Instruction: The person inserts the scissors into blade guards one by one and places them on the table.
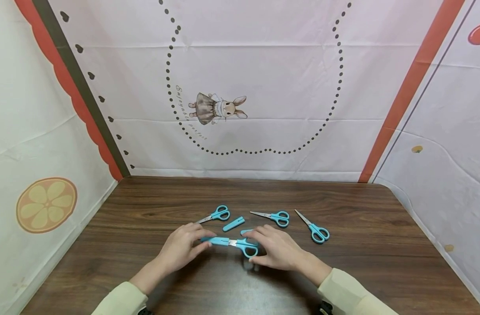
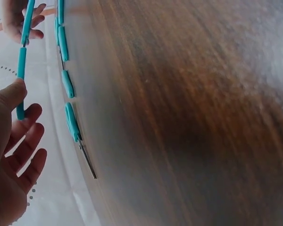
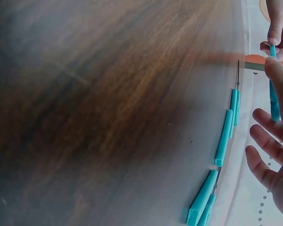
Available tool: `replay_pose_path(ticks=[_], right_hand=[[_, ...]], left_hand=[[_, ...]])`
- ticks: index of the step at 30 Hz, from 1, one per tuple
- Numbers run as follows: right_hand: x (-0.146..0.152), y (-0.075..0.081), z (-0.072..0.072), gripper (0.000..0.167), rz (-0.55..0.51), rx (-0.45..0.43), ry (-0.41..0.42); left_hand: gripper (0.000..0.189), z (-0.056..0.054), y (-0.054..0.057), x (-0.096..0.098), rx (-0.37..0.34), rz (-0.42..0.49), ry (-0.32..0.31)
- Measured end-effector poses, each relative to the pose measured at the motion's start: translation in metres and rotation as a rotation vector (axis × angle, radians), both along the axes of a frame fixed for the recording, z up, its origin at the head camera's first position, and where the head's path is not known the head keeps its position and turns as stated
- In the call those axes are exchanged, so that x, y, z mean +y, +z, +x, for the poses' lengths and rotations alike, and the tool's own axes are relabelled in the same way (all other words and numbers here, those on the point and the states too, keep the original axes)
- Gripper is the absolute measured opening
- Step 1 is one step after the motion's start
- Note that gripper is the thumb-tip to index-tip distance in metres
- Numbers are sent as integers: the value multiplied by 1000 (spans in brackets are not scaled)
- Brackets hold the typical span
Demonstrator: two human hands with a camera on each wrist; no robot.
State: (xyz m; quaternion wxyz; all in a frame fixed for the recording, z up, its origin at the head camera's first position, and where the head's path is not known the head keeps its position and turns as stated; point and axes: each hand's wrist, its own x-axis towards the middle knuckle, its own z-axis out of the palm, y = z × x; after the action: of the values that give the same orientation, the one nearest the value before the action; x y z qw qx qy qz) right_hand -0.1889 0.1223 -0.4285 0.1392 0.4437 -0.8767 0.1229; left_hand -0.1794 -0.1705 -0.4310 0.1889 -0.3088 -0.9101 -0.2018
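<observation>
Between my hands, raised off the table, is a pair of scissors point(image 1: 248, 248) with light blue handles. Part of its blades is inside a light blue blade cover point(image 1: 219, 241); a short stretch of metal shows between cover and handles. My left hand point(image 1: 181, 245) pinches the cover's far end between thumb and forefinger, its other fingers spread in the left wrist view. My right hand point(image 1: 277, 249) grips the handles with thumb and forefinger. Just behind the held scissors, another blade cover point(image 1: 245, 232) lies on the table, partly hidden by my right hand.
Uncovered scissors point(image 1: 222, 213) lie behind my left hand, with a loose blade cover point(image 1: 234, 224) beside them. Two more bare scissors, one pair point(image 1: 280, 218) behind my right hand and another pair point(image 1: 319, 234) to its right, rest on the wooden table point(image 1: 362, 262). Patterned cloth point(image 1: 283, 87) hangs behind.
</observation>
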Motion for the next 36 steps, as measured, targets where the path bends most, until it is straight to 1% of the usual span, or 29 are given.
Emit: replay_pose_path(ticks=[3, 7, 10, 14, 16, 20, 23, 27, 32, 36], right_hand=[[0, 0, 0, 58, 2, -11, -16], [0, 1, 0, 58, 3, -15, -30], [0, 1, 0, 58, -4, -9, -35], [1, 1, 1, 61, -19, -40, -60], [1, 1, 1, 63, -25, -68, -85], [1, 1, 1, 65, -43, -109, -130], [2, 1, 1, 64, -62, -109, -140], [2, 1, 1, 62, -86, -101, -138], [3, 1, 1, 62, -117, -108, -142], [3, 1, 2, 64, -125, -142, -155]], left_hand=[[26, 0, 0, 0, 41, -14, 24], [27, 1, 1, 0, 66, -18, 54], [28, 1, 2, 0, 84, -18, 65], [29, 1, 2, 3, 104, -4, 74], [30, 1, 1, 4, 97, 5, 82], [29, 2, 1, 7, 54, 12, 101], [28, 3, 2, 9, 20, 6, 115], [27, 4, 3, 10, -3, -5, 131], [24, 4, 4, 9, 5, -1, 122], [26, 5, 5, 8, 38, 7, 105]])
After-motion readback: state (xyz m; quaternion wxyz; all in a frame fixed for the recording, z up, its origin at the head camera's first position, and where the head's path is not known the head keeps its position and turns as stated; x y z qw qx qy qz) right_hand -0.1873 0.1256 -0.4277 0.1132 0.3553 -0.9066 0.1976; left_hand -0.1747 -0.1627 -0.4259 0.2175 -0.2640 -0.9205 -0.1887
